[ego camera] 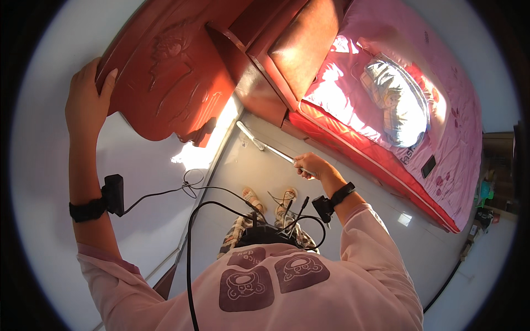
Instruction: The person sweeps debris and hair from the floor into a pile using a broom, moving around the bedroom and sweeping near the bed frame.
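Note:
My left hand [87,99] grips the upper edge of a carved red-brown wooden headboard [169,78], with the thumb on its carved face. The fingers behind the edge are partly hidden. My right hand [310,165] is closed around the pale handle of a long tool [279,154], held low over the floor. Its slim white head [250,135] sits crosswise at the far end, like a squeegee; its exact kind is unclear. The head is apart from the headboard, near the foot of the wall.
A bed [372,153] with pink bedding stands right, bearing a plaid pillow [397,99] and a phone [428,166]. A brown bedside cabinet [265,87] adjoins it. Black cables [194,223] hang in front of me. My sandaled feet [253,198] stand on the tiled floor [248,169].

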Action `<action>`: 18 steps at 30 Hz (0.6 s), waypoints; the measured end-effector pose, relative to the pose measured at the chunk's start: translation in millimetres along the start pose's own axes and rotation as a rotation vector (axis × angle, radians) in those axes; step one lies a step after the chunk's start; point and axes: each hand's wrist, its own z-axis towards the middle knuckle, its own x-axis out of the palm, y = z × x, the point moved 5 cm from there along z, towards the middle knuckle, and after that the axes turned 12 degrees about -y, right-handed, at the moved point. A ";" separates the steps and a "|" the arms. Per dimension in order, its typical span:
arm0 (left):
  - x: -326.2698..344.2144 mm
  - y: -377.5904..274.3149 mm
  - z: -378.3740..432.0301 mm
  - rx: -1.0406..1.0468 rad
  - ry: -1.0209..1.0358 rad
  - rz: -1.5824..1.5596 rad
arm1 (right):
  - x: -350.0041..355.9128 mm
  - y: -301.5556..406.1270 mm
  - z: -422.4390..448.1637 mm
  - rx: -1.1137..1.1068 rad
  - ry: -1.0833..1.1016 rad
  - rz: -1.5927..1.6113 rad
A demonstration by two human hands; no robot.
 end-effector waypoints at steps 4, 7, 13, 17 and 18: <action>12.5 -41.9 21.3 -0.118 0.221 -0.099 | -42.2 33.1 46.7 0.043 0.017 0.010; 23.1 -57.4 27.6 -0.182 0.309 -0.086 | -68.1 39.1 74.1 0.148 0.014 0.128; 28.0 -80.0 53.8 -0.170 0.294 -0.187 | -111.9 -1.4 103.1 0.280 -0.107 0.282; 24.2 -77.8 45.2 -0.130 0.245 -0.133 | -125.4 -67.9 59.5 0.331 -0.124 0.410; 19.8 -77.7 44.0 -0.121 0.234 -0.135 | -127.0 -90.6 49.5 0.362 -0.124 0.537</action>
